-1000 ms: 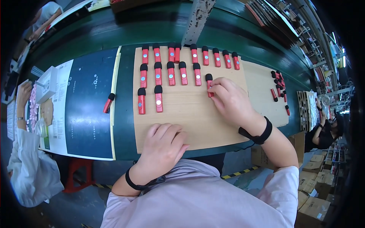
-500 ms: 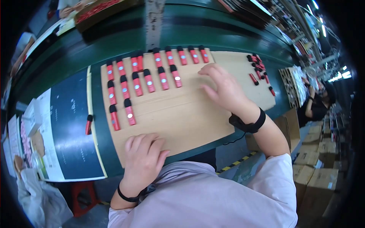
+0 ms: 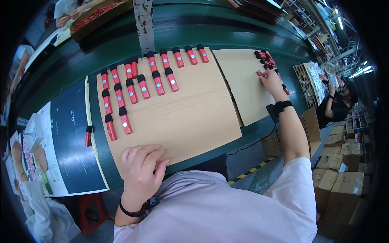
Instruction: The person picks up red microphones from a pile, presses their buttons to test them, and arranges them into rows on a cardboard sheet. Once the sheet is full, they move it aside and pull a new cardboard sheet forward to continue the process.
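Note:
Small red microphones [image 3: 125, 123] with black foam caps lie in rows on a brown cardboard sheet [image 3: 182, 133], most with a pale round spot on the body. My right hand [image 3: 272, 83] reaches to a second cardboard sheet [image 3: 239, 87] on the right. Its fingers are closed on a red microphone [image 3: 260, 73], mostly hidden by them. Beside that hand sits a loose pile of microphones [image 3: 267, 60]. Near the front left of the first sheet, my left hand [image 3: 142, 170] rests with loosely bent fingers, thumb apart, holding nothing.
One microphone [image 3: 88, 137] stands apart on a dark blue mat [image 3: 77, 150] at left. Co-workers sit at far left and far right. An open carton [image 3: 310, 129] is beside the green table's right end. A box of red parts [image 3: 97, 18] lies across the table.
My right hand has moved right, from above the first sheet to the loose pile, and closed on a microphone. The left hand has hardly moved; the view has shifted slightly.

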A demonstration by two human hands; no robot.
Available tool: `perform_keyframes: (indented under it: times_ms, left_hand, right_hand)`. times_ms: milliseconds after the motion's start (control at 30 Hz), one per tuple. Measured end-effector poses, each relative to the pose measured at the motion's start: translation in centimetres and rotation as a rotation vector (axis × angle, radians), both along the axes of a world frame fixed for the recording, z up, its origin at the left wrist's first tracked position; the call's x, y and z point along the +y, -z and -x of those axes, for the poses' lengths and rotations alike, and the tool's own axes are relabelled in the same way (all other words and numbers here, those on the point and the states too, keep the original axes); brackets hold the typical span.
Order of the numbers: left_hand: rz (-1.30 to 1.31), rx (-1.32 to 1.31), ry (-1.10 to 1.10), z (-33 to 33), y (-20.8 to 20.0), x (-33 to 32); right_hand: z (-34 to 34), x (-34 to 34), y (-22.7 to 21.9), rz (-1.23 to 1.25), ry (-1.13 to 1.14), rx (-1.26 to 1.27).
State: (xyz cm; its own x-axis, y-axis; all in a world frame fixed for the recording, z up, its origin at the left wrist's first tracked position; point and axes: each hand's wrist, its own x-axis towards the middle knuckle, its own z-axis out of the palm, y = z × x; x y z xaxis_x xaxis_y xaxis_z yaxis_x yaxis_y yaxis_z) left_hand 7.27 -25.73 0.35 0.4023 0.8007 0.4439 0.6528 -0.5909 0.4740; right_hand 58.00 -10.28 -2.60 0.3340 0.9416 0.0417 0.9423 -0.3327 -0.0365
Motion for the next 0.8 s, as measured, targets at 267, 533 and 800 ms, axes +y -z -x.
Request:
perform_keyframes:
  times_ms: [267, 533, 800]
  left_hand:
    - [0.03, -0.192, 0.023, 0.5, -0.9, 0.5]
    - [0.229, -0.434, 0.109, -0.1, -2.8, 0.0]
    - [0.032, -0.406, 0.115, 1.4, -1.6, -0.7]
  right_hand:
    - [18.4, -7.7, -6.2, -0.18, -0.443, 1.161]
    - [27.8, -14.2, -5.5, 0.058, -0.832, 1.377]
    - [30.8, -15.5, -4.1, -0.129, -0.82, 1.401]
